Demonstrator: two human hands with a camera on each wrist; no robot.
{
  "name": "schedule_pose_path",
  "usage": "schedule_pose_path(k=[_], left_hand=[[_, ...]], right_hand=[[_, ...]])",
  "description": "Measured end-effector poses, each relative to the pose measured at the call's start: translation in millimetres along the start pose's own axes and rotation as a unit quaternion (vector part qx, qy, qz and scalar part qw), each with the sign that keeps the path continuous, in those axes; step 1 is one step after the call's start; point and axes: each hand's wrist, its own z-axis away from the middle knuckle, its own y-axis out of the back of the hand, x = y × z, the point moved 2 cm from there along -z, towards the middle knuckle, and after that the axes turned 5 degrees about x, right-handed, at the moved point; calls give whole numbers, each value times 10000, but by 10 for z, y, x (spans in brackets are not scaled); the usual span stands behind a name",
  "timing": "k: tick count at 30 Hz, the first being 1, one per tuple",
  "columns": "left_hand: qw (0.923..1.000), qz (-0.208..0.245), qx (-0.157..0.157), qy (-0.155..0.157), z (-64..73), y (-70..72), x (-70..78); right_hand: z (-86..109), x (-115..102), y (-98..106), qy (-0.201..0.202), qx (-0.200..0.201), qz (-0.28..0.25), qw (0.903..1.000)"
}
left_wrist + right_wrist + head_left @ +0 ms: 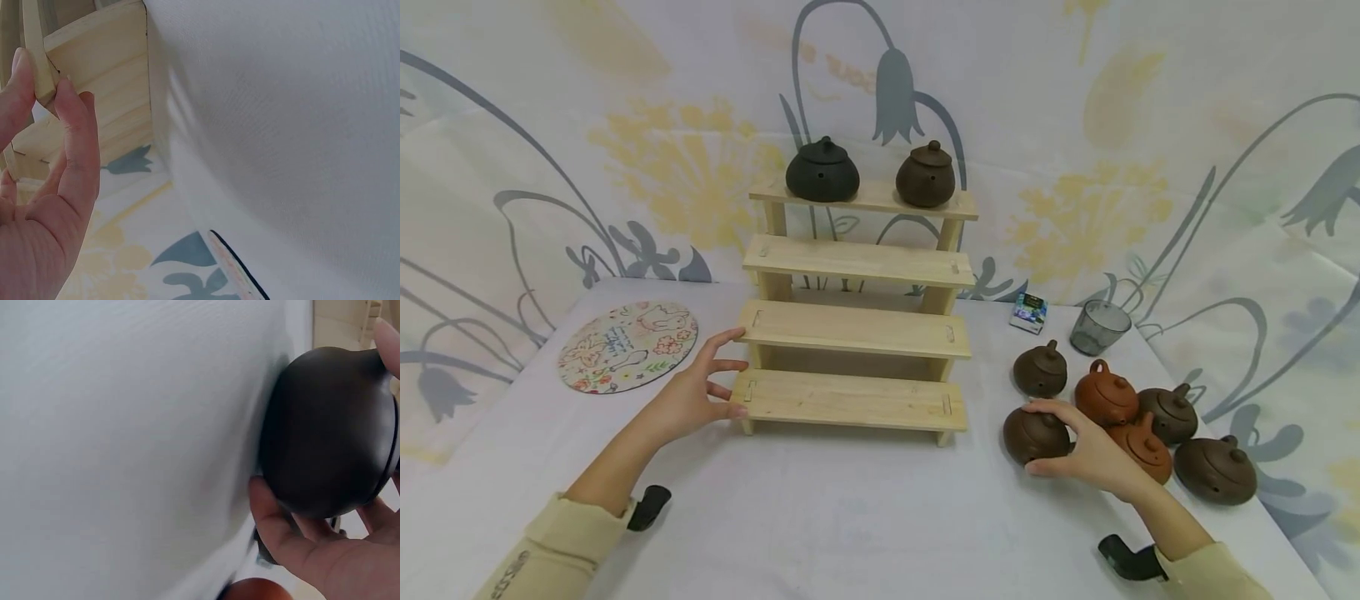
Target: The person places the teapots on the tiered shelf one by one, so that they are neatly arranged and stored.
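Note:
A four-tier wooden display stand [853,329] stands on the white table. My left hand [692,396] is at its left end and pinches the edge of the lowest board [45,75] between thumb and fingers. To the right of the stand, my right hand [1086,450] grips a dark brown teapot [1030,435], with thumb and fingers around its round body [331,431]. That pot appears to be on or just above the cloth. On the top board sit a black teapot [822,173] and a brown teapot [927,177], side by side.
Near my right hand are a brown teapot [1040,371], reddish teapots [1105,396] [1142,450] and more dark teapots [1216,471] [1168,415]. Behind them stand a grey glass cup [1099,327] and a small box [1028,312]. A round patterned mat [628,346] lies left of the stand.

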Motion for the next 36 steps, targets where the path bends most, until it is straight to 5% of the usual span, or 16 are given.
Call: schedule_pose_path(k=[14,36], left_hand=[[10000,26,-47,56,6,-10,-14],[10000,-28,-13,30,8,-7,-1]], right_hand=[[-46,-64,-75,225,324,98,9992],[-331,-887,354,877,794,-252,9927]])
